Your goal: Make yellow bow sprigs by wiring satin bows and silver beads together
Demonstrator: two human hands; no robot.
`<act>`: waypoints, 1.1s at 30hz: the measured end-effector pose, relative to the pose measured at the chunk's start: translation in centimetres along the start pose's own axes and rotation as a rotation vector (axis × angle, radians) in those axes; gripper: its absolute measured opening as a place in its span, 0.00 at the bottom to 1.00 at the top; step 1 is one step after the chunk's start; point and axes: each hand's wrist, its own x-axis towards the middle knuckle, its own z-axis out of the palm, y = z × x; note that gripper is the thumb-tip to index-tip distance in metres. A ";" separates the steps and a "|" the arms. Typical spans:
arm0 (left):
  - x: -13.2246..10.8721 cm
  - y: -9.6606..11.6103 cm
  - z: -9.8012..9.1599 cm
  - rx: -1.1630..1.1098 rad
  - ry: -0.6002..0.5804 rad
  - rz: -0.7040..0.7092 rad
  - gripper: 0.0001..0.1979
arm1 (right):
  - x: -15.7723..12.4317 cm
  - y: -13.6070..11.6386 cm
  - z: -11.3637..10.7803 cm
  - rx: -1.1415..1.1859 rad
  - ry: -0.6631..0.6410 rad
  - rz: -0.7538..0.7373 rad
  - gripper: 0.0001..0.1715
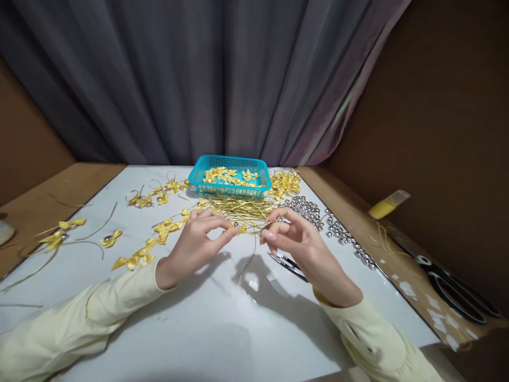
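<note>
Clocked around the yellow bow [242,229] in work, the scissors [431,271] lie nearest, at 4 o'clock, with a slim metal tool [292,269] closer in on the desk [191,329], partly behind the right hand [304,241]. The left hand [199,233] pinches the bow between thumb and fingertips; the right hand hovers just beside it at 3 o'clock, fingers curled, and whether they grip the thin wire [253,253] cannot be told. The step seems to be wiring a bead [236,224] to the bow; the next move would call for a steady left pinch and a snug twist. A beaded bow [110,238] lies at 9 o'clock, silver beads [302,208] at 2, gold wires [242,208] at 12, and beyond them a turquoise basket [196,183] holding more bows. No brand or writing is legible.
</note>
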 end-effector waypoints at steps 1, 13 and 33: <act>0.1 -0.1 -0.1 0.005 -0.010 0.001 0.06 | -0.1 -0.6 -0.4 0.028 -0.023 0.001 0.12; 1.1 -0.7 -0.8 -0.058 -0.175 -0.106 0.09 | -2.4 -3.7 -4.5 0.041 -0.019 -0.305 0.11; 1.2 0.4 -2.0 -0.585 -0.749 -0.182 0.05 | 2.1 -2.6 -8.4 0.336 0.485 -0.092 0.04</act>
